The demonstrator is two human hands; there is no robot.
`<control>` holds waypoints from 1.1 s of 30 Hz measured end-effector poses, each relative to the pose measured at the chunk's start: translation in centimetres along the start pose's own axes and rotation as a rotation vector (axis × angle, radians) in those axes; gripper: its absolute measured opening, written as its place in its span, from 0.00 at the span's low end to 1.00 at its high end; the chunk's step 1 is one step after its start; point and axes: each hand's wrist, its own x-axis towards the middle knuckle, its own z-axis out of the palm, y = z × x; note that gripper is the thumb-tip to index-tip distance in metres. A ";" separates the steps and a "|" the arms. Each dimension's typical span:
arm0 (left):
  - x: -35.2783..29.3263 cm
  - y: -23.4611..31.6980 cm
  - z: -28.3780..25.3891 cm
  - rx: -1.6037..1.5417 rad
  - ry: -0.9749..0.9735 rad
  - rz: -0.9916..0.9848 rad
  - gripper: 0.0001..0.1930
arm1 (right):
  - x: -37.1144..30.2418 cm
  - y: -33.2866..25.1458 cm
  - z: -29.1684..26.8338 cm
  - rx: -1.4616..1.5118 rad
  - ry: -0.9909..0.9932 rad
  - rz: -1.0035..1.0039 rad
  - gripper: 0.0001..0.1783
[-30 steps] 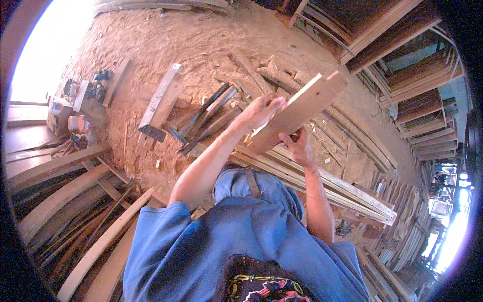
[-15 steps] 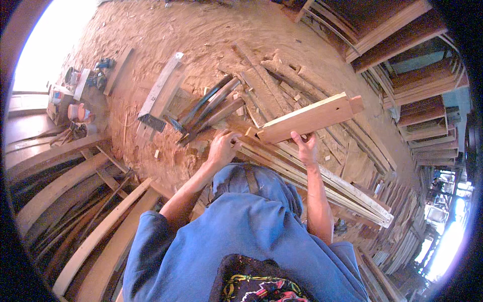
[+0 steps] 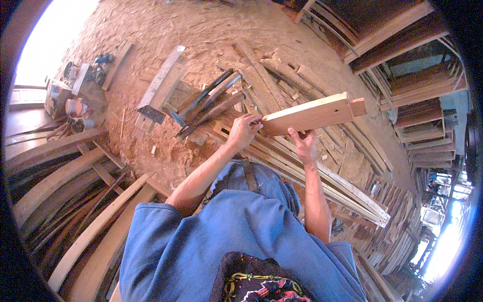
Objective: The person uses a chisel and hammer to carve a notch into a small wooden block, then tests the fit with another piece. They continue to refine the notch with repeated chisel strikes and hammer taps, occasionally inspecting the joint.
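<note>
A flat wooden board point(image 3: 307, 117) with a narrower tongue at its right end is held up in front of me. My right hand point(image 3: 305, 147) grips it from below, thumb on the near face and fingers under the lower edge. My left hand point(image 3: 244, 132) is at the board's left end, its fingers pinched together against the corner. Whether a small piece is between those fingers is hidden. Just beyond the left hand lie several long dark tools or bars point(image 3: 206, 100), one with a metal head. Below the board runs a bundle of long pale strips point(image 3: 332, 176).
Sawdust and wood scraps cover the floor point(image 3: 201, 30). A squared beam point(image 3: 161, 83) lies at the left. Buckets point(image 3: 75, 106) and curved timbers point(image 3: 95, 236) stand further left. Wooden frames or shelves point(image 3: 422, 100) are stacked at the right.
My left hand has moved right and slightly up, from beside the dark tools to the board's left end. The right hand still holds the board, which has shifted slightly right.
</note>
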 end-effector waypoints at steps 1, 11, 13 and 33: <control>0.0 0.0 0.0 0.010 -0.006 0.014 0.14 | -0.1 0.0 0.0 -0.023 -0.019 0.022 0.35; -0.6 -1.2 -0.3 0.077 -0.021 0.075 0.09 | -1.1 0.5 0.3 -0.280 -0.033 -0.232 0.28; -1.1 -1.3 -0.3 0.053 -0.036 0.058 0.09 | -1.5 0.9 0.4 -0.285 -0.058 -0.286 0.28; -5.5 -2.3 -9.3 0.762 -0.467 -0.184 0.05 | -1.8 5.7 1.5 -1.090 -0.122 -0.690 0.27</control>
